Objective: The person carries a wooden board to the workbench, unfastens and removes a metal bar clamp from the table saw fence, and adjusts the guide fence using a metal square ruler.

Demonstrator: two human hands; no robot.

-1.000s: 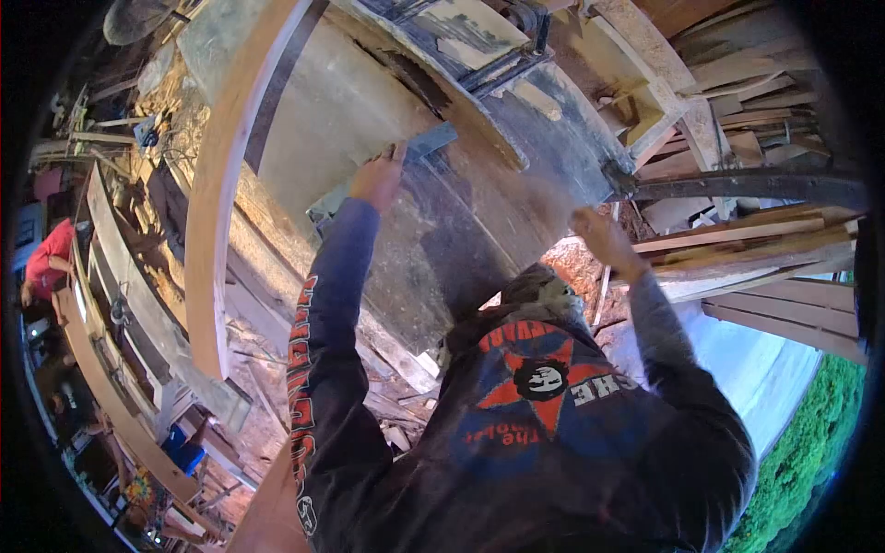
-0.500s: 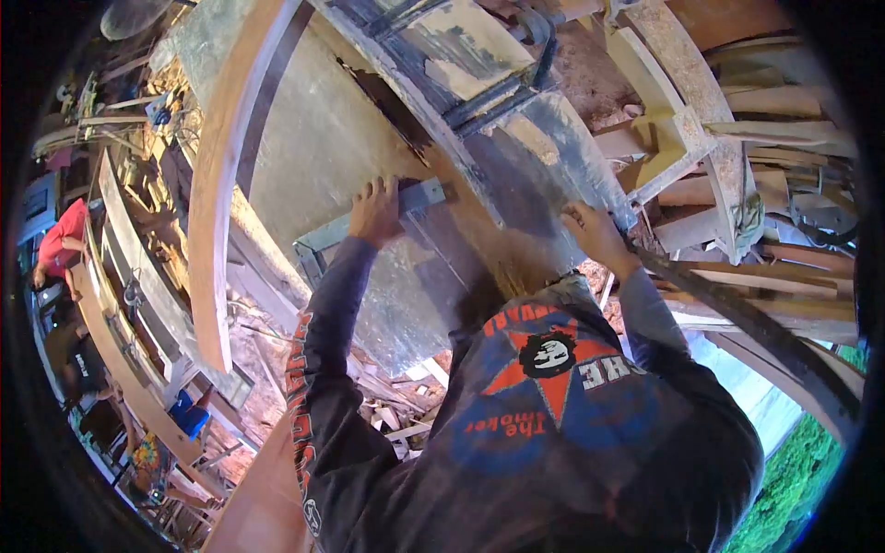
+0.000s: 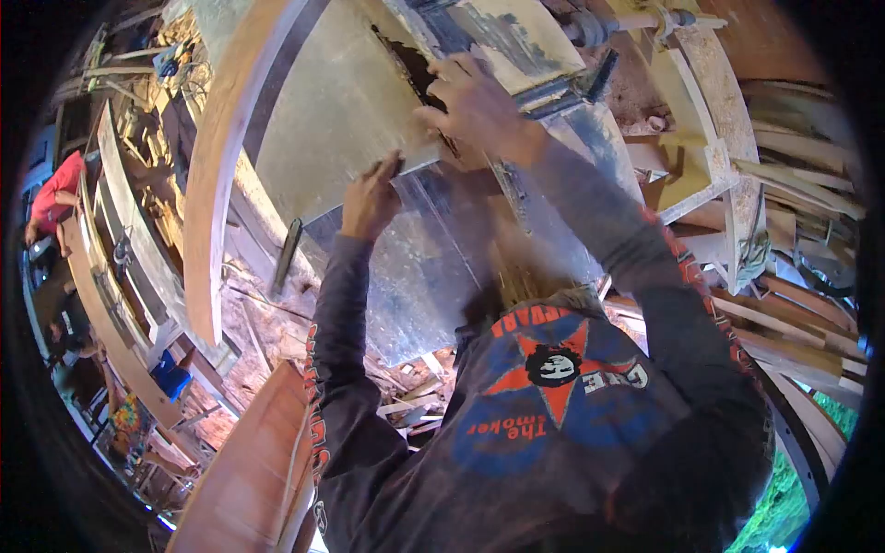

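My left hand is bent over the line of a metal square on the grey worktable, fingers curled at its upper edge. The square's dark short arm juts past the table's left edge, and its long arm is seen nearly edge-on, partly behind the hand. My right hand is raised over the long fence-like beam that crosses the table. Its fingers are bent and apart, with no object visible in them. A narrow slot line runs along the table between the hands and my body.
A curved wooden plank stands along the left. A clamp and curved frame pieces are at the upper right. Stacked boards lie farther right. A person in a red shirt is at the far left.
My right hand has moved left and forward from the table's right side to the beam. The square under my left hand has turned and now shows nearly edge-on.
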